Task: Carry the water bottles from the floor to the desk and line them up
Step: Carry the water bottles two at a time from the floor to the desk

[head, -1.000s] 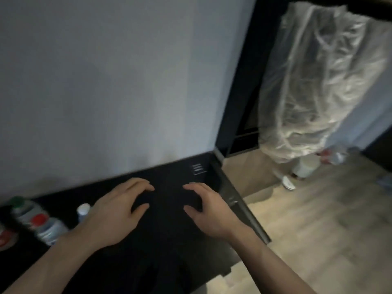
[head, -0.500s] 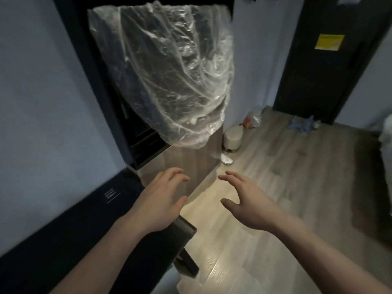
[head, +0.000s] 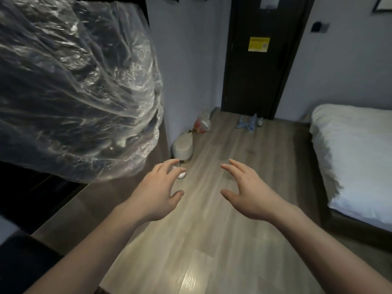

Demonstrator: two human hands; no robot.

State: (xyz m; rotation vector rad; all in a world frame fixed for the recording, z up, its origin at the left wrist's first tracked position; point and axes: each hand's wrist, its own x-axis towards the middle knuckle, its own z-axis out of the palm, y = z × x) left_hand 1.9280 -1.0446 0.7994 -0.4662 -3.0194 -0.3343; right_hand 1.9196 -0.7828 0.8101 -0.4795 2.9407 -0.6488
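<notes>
View swung off desk toward wood floor, dark door, bed; hands empty, fingers spread.

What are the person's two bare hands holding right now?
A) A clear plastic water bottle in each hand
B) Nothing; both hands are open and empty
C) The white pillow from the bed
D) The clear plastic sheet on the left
B: the left hand and the right hand hover with fingers spread over the wood-look floor, touching nothing; the clear plastic sheet hangs apart from them.
</notes>
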